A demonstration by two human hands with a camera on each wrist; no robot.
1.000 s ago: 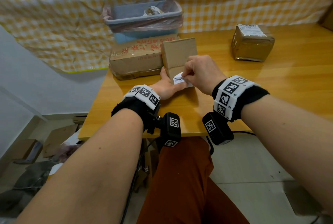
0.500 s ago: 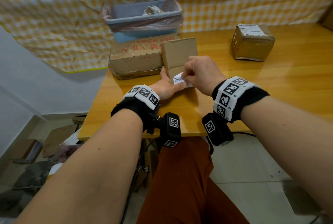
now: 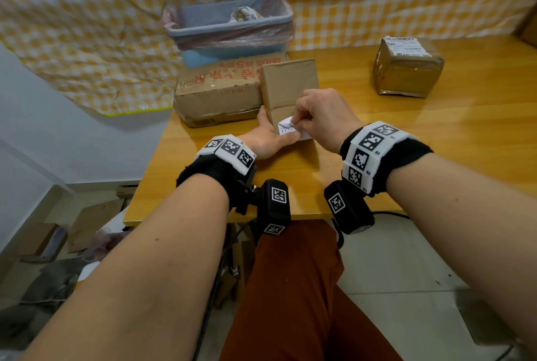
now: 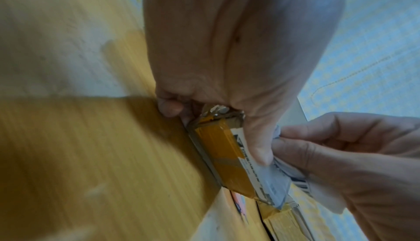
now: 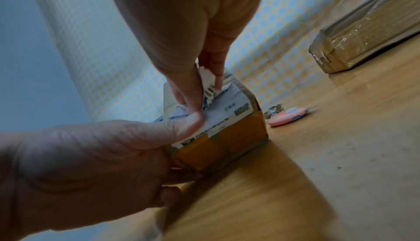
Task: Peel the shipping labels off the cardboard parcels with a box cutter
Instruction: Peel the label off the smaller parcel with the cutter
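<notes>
The right hand (image 3: 318, 116) pinches the white paper shipping label (image 3: 287, 128); the left hand (image 3: 268, 139) grips the small brown cardboard parcel (image 3: 289, 84). Pulling unevenly could tear the label.

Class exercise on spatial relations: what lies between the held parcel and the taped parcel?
A pink box cutter and a crumpled scrap on the table, seen in the right wrist view.

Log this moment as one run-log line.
left hand: grips small brown cardboard parcel | right hand: pinches its white shipping label, partly peeled | pink box cutter: on table
</notes>
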